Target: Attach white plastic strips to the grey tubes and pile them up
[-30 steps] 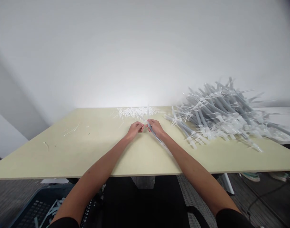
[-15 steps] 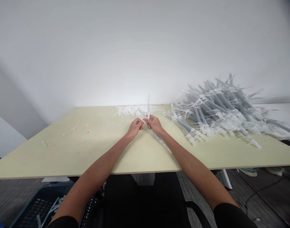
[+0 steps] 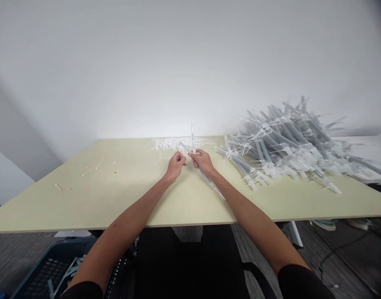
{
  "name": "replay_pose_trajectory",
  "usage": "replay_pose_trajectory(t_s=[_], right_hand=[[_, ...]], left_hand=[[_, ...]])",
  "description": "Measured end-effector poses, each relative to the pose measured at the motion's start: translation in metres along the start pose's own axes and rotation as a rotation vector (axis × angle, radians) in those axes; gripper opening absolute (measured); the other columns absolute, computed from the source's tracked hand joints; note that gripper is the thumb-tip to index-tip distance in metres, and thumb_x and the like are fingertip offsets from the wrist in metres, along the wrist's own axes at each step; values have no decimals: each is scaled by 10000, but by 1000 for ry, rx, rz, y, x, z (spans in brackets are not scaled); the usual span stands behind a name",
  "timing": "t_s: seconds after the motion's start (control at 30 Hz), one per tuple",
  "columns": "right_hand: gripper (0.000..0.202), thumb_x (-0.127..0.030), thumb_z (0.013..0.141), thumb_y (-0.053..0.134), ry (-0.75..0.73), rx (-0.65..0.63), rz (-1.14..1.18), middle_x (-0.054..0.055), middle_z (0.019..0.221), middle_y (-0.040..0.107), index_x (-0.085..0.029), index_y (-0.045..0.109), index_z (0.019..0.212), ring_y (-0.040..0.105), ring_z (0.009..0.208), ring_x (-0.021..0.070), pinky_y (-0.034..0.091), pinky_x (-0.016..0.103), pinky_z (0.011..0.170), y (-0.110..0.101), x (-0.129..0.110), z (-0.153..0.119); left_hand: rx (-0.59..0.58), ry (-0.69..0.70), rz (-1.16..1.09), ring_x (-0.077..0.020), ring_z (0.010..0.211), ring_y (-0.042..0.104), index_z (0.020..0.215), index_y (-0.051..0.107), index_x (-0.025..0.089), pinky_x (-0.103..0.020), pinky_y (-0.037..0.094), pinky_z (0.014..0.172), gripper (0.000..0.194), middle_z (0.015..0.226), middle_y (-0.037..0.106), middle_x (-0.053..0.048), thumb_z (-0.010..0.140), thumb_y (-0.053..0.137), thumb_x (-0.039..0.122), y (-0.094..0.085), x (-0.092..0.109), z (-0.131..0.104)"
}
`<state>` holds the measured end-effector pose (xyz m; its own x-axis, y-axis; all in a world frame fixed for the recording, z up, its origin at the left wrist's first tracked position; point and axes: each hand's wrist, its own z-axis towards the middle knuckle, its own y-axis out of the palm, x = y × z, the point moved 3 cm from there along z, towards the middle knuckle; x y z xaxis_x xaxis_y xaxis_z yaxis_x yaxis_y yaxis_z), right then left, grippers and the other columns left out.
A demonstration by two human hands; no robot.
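My right hand (image 3: pixel 202 161) is closed around a clear plastic tube (image 3: pixel 193 135) over the middle of the table. One branch of the tube stands upright above my fingers, another slants up to the left, and a longer length runs down under my right wrist. Just left of it, my left hand (image 3: pixel 175 165) is closed in a pinch, a small gap away. Whatever its fingers hold, if anything, is too small to make out. Behind both hands lies a spread of thin white cable ties (image 3: pixel 168 144).
A high heap of clear tube assemblies (image 3: pixel 283 137) covers the table's right side. Several loose cable ties (image 3: pixel 93 169) lie to the left. The pale yellow table (image 3: pixel 121 203) backs onto a white wall. Below its front edge at left sits a dark plastic basket (image 3: pixel 37 274) holding pale strips.
My left hand has drawn slightly left, widening the gap to my right hand. The upright tube branch has shifted a little left. My right hand keeps its hold.
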<state>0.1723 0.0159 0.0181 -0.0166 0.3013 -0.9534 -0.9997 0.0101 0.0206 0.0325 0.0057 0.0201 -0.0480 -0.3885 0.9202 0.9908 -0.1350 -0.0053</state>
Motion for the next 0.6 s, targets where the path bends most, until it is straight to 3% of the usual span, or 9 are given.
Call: replay_pose_trajectory(t_s=[0.37, 0.6], right_hand=[[397, -536, 677, 639, 40, 62, 34, -39, 516, 537, -190, 501, 813, 381, 321, 62, 275, 203, 304, -3, -3, 0], [457, -576, 811, 446, 31, -21, 56, -2, 563, 563, -159, 549, 965, 421, 339, 78, 310, 213, 325, 1, -1, -3]], left_hand=[[-26, 18, 27, -80, 589, 458, 678, 447, 174, -262, 488, 644, 97, 658, 448, 27, 749, 484, 229, 3, 7, -6], [-89, -195, -123, -98, 574, 471, 714, 518, 164, -289, 473, 633, 166, 653, 477, 6, 758, 501, 323, -1, -11, -7]])
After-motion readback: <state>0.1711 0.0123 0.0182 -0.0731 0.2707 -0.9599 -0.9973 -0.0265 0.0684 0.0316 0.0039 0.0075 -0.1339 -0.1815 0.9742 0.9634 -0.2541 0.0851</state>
